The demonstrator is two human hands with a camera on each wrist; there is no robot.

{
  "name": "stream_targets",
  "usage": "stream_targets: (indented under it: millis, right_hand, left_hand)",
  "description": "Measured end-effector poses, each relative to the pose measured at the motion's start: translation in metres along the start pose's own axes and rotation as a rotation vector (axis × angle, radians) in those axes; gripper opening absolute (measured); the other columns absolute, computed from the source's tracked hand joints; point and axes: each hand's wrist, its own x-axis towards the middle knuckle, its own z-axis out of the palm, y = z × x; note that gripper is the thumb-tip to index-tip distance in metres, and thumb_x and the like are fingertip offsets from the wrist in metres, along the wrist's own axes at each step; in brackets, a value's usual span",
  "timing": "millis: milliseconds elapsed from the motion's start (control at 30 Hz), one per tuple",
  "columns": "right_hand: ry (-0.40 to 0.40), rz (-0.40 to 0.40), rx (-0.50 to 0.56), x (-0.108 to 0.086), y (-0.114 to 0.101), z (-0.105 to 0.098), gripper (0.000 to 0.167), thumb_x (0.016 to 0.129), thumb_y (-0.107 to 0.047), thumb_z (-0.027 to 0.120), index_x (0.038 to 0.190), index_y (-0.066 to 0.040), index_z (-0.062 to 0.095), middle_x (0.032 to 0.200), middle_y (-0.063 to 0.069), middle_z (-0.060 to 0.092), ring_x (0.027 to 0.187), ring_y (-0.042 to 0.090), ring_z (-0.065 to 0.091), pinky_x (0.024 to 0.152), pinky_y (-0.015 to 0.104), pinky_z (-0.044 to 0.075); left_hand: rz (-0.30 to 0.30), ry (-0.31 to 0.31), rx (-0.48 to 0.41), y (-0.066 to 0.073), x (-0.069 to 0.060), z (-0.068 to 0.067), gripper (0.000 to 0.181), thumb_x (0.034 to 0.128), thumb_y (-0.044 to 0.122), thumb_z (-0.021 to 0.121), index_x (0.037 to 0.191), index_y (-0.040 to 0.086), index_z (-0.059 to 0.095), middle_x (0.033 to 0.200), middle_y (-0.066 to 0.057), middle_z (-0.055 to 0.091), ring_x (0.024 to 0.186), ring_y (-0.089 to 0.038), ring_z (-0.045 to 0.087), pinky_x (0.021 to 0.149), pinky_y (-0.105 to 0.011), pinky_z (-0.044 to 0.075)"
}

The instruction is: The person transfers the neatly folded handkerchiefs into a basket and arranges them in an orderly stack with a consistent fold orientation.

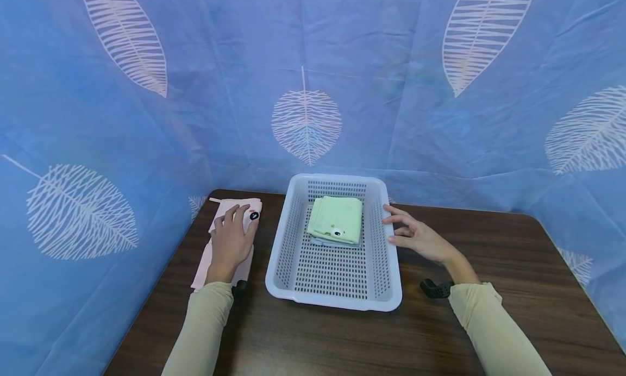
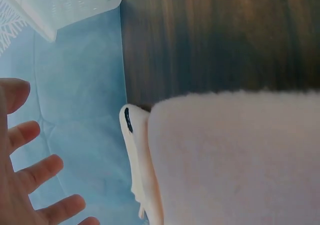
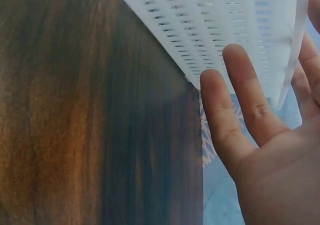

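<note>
Over a pink towel point(image 1: 248, 256), partly folded and lying at the table's left side, my left hand point(image 1: 231, 244) hovers with fingers spread. The left wrist view shows a gap between those fingers point(image 2: 42, 172) and the towel's raised fold point(image 2: 235, 155). At the right rim of a white perforated basket point(image 1: 337, 302) is my right hand point(image 1: 425, 241), its fingers loosely bent and parted; whether they touch the rim I cannot tell. Inside the basket lies a folded light green towel point(image 1: 337, 215) with a small face on it, on top of a folded pale blue cloth point(image 1: 335, 243).
Basket and pink towel both stand on a dark wooden table point(image 1: 303, 338). Behind the table and along its sides hangs a blue curtain point(image 1: 235, 110) with white leaf prints. A black wrist strap point(image 1: 435, 289) shows by the right sleeve.
</note>
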Motion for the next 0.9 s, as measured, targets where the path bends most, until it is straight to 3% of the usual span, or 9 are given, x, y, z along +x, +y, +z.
stream_targets:
  millis: [67, 267, 500, 667, 900]
  right_hand:
    - [-0.001, -0.002, 0.002, 0.000, 0.000, 0.000, 0.055, 0.101, -0.017, 0.064, 0.151, -0.007, 0.042, 0.174, 0.001, 0.008, 0.124, 0.003, 0.060, 0.095, 0.028, 0.055]
    - [0.002, 0.003, -0.014, 0.000, 0.001, 0.000, 0.047, 0.101, -0.019, 0.064, 0.144, -0.007, 0.048, 0.174, 0.000, 0.007, 0.137, 0.027, 0.055, 0.098, 0.034, 0.055]
    - [-0.010, -0.007, 0.008, 0.001, 0.001, -0.001, 0.048, 0.102, -0.016, 0.064, 0.144, -0.003, 0.046, 0.174, 0.001, 0.005, 0.123, 0.001, 0.061, 0.096, 0.029, 0.055]
    - [-0.011, -0.009, 0.010, 0.001, 0.002, -0.001, 0.049, 0.102, -0.016, 0.064, 0.145, -0.003, 0.045, 0.174, 0.001, 0.004, 0.120, -0.001, 0.062, 0.095, 0.029, 0.056]
    - [-0.014, -0.006, 0.019, 0.002, 0.005, -0.001, 0.049, 0.102, -0.015, 0.063, 0.145, -0.003, 0.044, 0.174, 0.000, 0.004, 0.120, -0.001, 0.063, 0.094, 0.029, 0.056]
  left_hand:
    - [-0.010, 0.005, 0.000, -0.002, -0.001, 0.000, 0.060, 0.1041, 0.053, 0.042, 0.156, 0.022, 0.038, 0.164, -0.017, 0.031, 0.141, -0.050, 0.032, 0.108, -0.074, 0.031]
    - [-0.037, 0.009, 0.004, -0.009, -0.005, 0.000, 0.062, 0.1028, 0.051, 0.045, 0.156, 0.019, 0.037, 0.165, -0.020, 0.027, 0.142, -0.054, 0.030, 0.109, -0.074, 0.029]
    - [-0.074, -0.032, 0.012, -0.019, -0.008, 0.001, 0.066, 0.1032, 0.050, 0.045, 0.159, 0.017, 0.031, 0.170, -0.022, 0.012, 0.148, -0.059, 0.018, 0.112, -0.079, 0.023]
    - [-0.114, -0.090, 0.016, -0.023, -0.011, 0.001, 0.071, 0.1028, 0.053, 0.043, 0.162, 0.019, 0.024, 0.172, -0.019, 0.001, 0.152, -0.059, 0.006, 0.118, -0.077, 0.010]
    - [-0.153, -0.166, 0.046, -0.029, -0.015, 0.000, 0.079, 0.1037, 0.059, 0.035, 0.166, 0.021, 0.007, 0.173, -0.018, -0.009, 0.153, -0.059, -0.006, 0.119, -0.077, 0.002]
